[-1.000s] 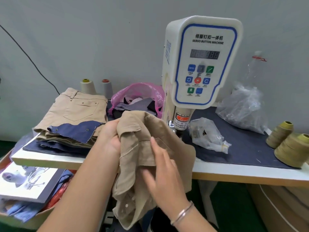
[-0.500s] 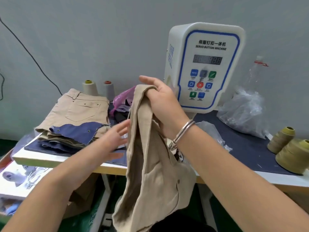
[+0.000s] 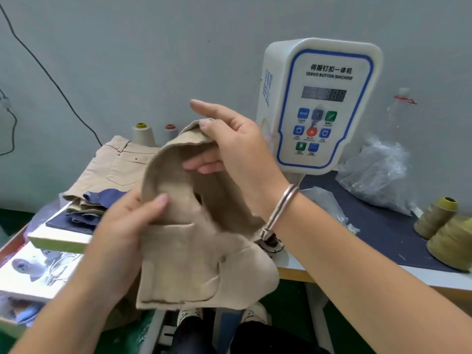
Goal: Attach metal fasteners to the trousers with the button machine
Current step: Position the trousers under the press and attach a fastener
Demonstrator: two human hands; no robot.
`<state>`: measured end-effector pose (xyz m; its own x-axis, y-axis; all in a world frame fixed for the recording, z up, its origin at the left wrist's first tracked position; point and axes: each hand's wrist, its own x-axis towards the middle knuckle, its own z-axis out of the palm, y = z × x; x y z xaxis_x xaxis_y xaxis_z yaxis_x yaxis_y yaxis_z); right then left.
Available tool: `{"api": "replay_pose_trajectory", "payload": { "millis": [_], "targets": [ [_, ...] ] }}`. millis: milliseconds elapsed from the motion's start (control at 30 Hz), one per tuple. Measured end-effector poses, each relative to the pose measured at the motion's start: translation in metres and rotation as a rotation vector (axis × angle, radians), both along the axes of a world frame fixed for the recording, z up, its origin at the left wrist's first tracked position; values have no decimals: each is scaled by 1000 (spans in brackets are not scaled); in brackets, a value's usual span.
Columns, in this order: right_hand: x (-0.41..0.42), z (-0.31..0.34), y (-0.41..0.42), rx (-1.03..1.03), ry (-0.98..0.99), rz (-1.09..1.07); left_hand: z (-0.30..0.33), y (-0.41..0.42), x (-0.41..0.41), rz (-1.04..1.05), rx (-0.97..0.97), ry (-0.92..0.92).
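A crumpled clear plastic bag (image 3: 378,175) lies on the table (image 3: 293,264) right of the white button machine (image 3: 319,106); its contents cannot be made out. The machine's lower part is hidden behind the right hand (image 3: 237,152). "SERVO BUTTON MACHINE" is read on its panel. The beige cotton trousers (image 3: 194,238) are held up before the machine, pinched by the right fingers (image 3: 207,123) at the top and gripped by the left hand (image 3: 127,226) lower.
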<state>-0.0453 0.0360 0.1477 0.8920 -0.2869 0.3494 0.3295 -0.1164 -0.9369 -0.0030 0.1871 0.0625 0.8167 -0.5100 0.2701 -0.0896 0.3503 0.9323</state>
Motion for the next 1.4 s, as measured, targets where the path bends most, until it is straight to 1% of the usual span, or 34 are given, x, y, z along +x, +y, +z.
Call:
{"api": "replay_pose_trajectory", "payload": {
  "millis": [33,67,133,167,233,300,367,400,433,467,500,533,567,600,633,667,700,733,767,800,833,867,900,967,1000,1067,1100,1133,1167,1200,1233,1267,1300,1400],
  "targets": [
    [-4,-1,-3,-145,-2,-67,5,7,12,-32,-39,66],
    [-8,-3,-6,-301,1,-125,8,14,26,5,-21,101],
    [-17,-6,-11,-552,48,-160,17,27,44,21,-52,216],
    [-22,-7,-12,-627,75,-149,28,31,44,-90,-72,231],
    [-29,-9,-16,-723,104,-134,52,22,39,-163,36,-1],
    [-35,-9,-21,-804,142,-145,64,13,37,-441,-76,106],
    [-39,-11,-28,-870,189,-190,75,6,39,-399,-112,63],
    [-40,-13,-30,-862,198,-209,79,3,39,-395,-127,60],
    [-41,-16,-31,-828,187,-217,81,-2,42,-475,-144,94],
    [-41,-18,-30,-799,167,-228,84,-5,40,-589,-155,174],
    [-41,-21,-28,-787,146,-242,85,-7,41,-618,-126,169],
    [-40,-24,-25,-751,122,-231,84,-8,46,-569,-73,138],
    [-39,-29,-23,-641,89,-174,85,-9,54,-476,11,96],
    [-40,-32,-22,-430,75,-52,84,-8,61,-404,99,45],
    [-41,-35,-23,-142,76,98,85,-9,65,-373,167,31],
    [-42,-37,-25,179,102,253,85,-9,67,-381,241,13],
    [-42,-40,-29,428,107,344,83,-10,72,-391,340,-42],
    [-43,-42,-31,593,121,357,80,-10,74,-393,443,-105],
    [-43,-45,-35,690,133,341,76,-10,77,-395,539,-145],
    [-45,-47,-38,758,159,288,73,-9,79,-410,631,-147],
    [-47,-50,-41,769,188,210,69,-9,81,-453,728,-166],
    [-50,-53,-46,749,215,114,67,-11,80,-540,844,-205],
    [-49,-60,-55,684,236,0,65,-14,81,-657,960,-270],
    [-55,-75,-74,393,307,-138,55,-22,83,-802,1138,-324],
    [-60,-81,-80,263,350,-132,49,-27,85,-823,1168,-332],
    [-79,-93,-88,247,398,-100,33,-37,90,-810,1132,-313],
    [-81,-101,-96,246,472,-121,25,-42,91,-816,1093,-281],
    [-83,-107,-100,275,544,-67,18,-47,91,-832,1050,-247],
    [-84,-112,-105,312,617,51,11,-53,90,-853,1013,-217],
    [-89,-115,-106,195,686,195,4,-59,90,-873,985,-185],
    [-93,-122,-111,49,750,245,-3,-65,89,-893,968,-163],
    [-95,-129,-119,-55,776,229,-10,-70,88,-915,948,-141],
    [-94,-134,-127,11,759,212,-16,-76,87,-920,923,-115],
    [-89,-146,-138,407,589,70,-32,-89,84,-876,854,-3]
  ]
}}
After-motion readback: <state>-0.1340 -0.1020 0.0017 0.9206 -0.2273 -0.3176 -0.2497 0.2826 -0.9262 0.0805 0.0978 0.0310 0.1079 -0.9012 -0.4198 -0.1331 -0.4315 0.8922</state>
